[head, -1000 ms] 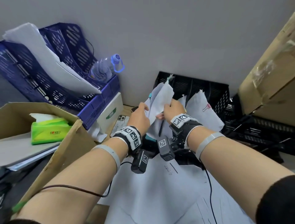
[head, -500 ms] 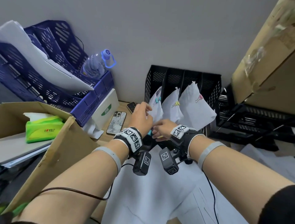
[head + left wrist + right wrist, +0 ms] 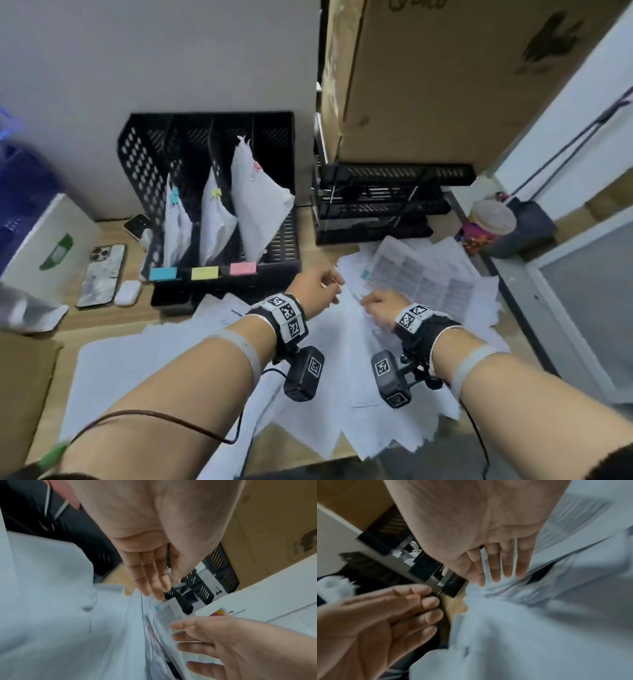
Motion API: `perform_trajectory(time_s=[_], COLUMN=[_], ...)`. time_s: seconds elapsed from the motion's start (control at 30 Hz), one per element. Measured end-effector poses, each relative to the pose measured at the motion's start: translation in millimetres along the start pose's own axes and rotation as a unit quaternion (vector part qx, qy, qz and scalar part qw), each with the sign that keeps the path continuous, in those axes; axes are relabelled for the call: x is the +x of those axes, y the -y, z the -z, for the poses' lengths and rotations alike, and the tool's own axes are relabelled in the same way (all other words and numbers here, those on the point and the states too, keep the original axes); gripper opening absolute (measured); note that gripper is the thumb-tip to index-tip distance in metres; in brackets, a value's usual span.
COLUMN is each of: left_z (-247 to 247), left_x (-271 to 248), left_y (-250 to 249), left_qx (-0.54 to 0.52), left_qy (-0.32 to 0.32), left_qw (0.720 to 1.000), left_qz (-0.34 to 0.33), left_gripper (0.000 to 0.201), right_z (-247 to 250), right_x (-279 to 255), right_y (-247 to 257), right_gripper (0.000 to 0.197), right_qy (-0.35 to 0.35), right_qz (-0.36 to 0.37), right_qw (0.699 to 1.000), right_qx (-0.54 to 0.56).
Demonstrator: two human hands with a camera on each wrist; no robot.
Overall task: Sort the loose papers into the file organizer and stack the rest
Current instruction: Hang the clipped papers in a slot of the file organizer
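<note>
The black file organizer (image 3: 205, 144) stands against the wall with blue, yellow and pink labels on its front. Three clipped paper bundles (image 3: 219, 219) lean in its slots. Loose papers (image 3: 428, 284) lie in a messy heap right of it, and more sheets (image 3: 178, 363) cover the desk under my forearms. My left hand (image 3: 334, 286) hovers at the heap's left edge, fingers straight (image 3: 154, 585) and holding nothing. My right hand (image 3: 368, 301) reaches onto the heap with straight fingers (image 3: 498, 572) just at the sheets; the blur hides whether they touch.
A large cardboard box (image 3: 445, 78) sits on stacked black trays (image 3: 376, 205) at the back right. A lidded cup (image 3: 489, 222) stands beside the heap. A phone (image 3: 102, 274), an earbuds case (image 3: 127, 293) and a white box (image 3: 44, 246) lie left of the organizer.
Both hands let go of the blue-clipped bundle, which now leans in the left slot. They moved down and right to the loose heap, and the head view swung right.
</note>
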State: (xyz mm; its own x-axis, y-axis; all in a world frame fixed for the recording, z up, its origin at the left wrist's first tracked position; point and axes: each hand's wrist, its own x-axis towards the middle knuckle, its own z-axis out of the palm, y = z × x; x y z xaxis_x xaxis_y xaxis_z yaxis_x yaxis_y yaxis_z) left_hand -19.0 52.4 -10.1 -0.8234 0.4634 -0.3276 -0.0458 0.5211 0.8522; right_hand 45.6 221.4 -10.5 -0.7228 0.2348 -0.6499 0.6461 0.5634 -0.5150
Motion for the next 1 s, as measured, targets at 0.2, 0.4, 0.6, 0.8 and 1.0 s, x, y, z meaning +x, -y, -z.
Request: perform_trajectory(time_s=[0.2,0.4,0.6,0.8,1.0], left_z=[-80,-122,-129,-118,-53], left_x=[29,59,69,60,9], left_y=[7,16,7,11,-5], left_qx=[0.07,-0.008,0.03,-0.01,-0.137], left_qy=[0.037,-0.057,-0.137,-0.143,-0.13], left_qw=[0.986,0.97,0.963,0.969,0.957], left_qz=[0.146,0.238,0.231,0.201,0.219], left_gripper=[0.06,0.075,0.022,0.012,0.025], right_z=[43,44,48,78,101], right_x=[6,12,18,27,30], right_y=[-97,-138,-156,-137,-75], right_gripper=[0.047,0.056,0.046,0.044,0.071], right_qy=[0.006,0.071,0.058,-0.041,-0.144], right_qz=[-0.022,-0.002,0.017,0.031,0.054], right_qw=[0.995,0.99,0.991,0.997,0.983], right_qx=[-0.102,-0.12,-0.117,-0.059,-0.097])
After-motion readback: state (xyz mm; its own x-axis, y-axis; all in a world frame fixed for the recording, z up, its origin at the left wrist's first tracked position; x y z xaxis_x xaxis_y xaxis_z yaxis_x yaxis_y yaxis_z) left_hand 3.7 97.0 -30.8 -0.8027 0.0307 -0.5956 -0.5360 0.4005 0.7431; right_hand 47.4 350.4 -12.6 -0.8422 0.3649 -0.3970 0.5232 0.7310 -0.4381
